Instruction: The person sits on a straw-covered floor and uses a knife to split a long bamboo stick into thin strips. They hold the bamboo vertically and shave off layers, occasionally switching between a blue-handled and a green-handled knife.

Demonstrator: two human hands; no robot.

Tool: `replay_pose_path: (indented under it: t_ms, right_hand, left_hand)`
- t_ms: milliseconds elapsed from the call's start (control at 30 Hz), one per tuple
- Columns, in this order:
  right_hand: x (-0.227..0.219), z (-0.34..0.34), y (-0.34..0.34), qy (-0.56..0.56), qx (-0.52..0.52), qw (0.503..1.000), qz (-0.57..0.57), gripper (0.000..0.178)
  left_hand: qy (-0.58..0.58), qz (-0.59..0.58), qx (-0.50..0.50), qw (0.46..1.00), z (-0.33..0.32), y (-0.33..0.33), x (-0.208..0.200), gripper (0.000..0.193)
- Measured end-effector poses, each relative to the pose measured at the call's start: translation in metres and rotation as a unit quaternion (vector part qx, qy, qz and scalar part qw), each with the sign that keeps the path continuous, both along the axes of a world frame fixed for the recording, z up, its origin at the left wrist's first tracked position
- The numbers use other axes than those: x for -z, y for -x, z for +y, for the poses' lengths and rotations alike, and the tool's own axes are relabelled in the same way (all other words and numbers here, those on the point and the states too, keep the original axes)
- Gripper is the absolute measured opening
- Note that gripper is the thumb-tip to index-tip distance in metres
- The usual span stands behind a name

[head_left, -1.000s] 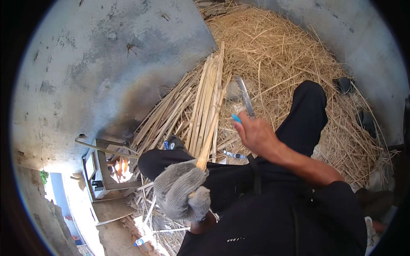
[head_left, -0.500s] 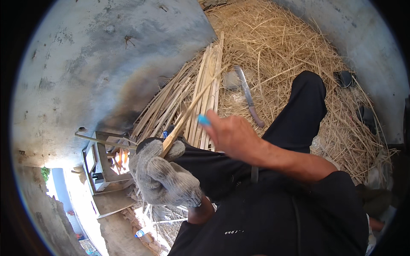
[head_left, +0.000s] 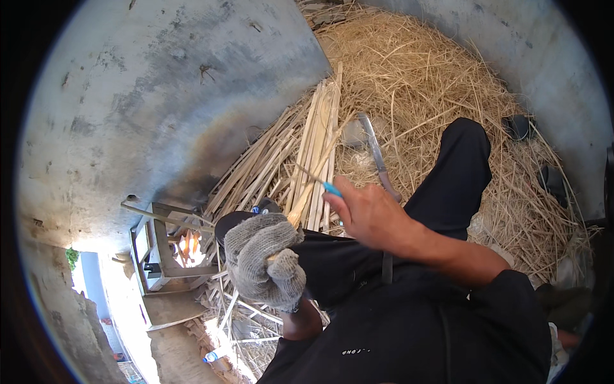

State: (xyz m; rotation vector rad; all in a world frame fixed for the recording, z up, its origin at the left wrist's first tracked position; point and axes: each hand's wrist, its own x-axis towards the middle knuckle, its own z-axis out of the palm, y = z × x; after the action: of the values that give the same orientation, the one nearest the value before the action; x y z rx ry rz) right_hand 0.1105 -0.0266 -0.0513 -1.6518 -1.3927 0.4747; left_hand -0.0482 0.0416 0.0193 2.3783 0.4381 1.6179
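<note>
My left hand (head_left: 263, 261), in a grey knitted glove, is closed around a pale bamboo strip (head_left: 299, 210) above my left leg. The strip slants up and away to the right; the fingers hide its near end. In my right hand (head_left: 369, 216), which is bare, is a small knife (head_left: 332, 189) with a bright blue handle. Its thin dark blade points up and left, over the strip. Whether the blade touches the strip, I cannot tell.
Long split bamboo strips (head_left: 314, 137) lie in a bundle ahead. Right of them a machete (head_left: 372, 144) rests on a wide heap of straw-like shavings (head_left: 422, 83). A wooden frame (head_left: 185, 272) stands at the left by a grey wall (head_left: 147, 96); a plastic bottle (head_left: 216, 354) lies below.
The gloved fingers have wrapped further over the strip, covering its near end. My right hand has turned, so the knife's blade shows. The whole view has shifted slightly.
</note>
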Motion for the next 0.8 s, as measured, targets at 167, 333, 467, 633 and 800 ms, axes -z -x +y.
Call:
replay_pose_path:
  t_ms: [167,333,467,633,800]
  right_hand:
    - [0.043,0.019,-0.026,-0.007,0.074,0.997,-0.016,0.029]
    - [0.004,-0.001,0.005,-0.068,0.001,0.998,-0.013,0.024]
    - [0.004,0.018,0.015,-0.073,0.012,0.996,-0.051,0.026]
    - [0.125,0.031,-0.051,0.108,0.146,0.981,-0.073,0.032]
    - [0.031,-0.006,-0.014,0.024,0.101,0.991,0.08,0.033]
  left_hand:
    - [-0.003,0.011,0.058,0.998,-0.001,0.003,0.002,0.022]
    - [0.047,-0.017,0.012,0.999,-0.002,0.001,0.003,0.023]
    - [0.11,-0.089,-0.034,0.989,-0.001,-0.006,0.003,0.033]
    - [0.046,-0.044,-0.079,0.995,0.003,0.007,-0.002,0.035]
    - [0.096,-0.102,-0.134,0.981,-0.008,0.004,0.009,0.035]
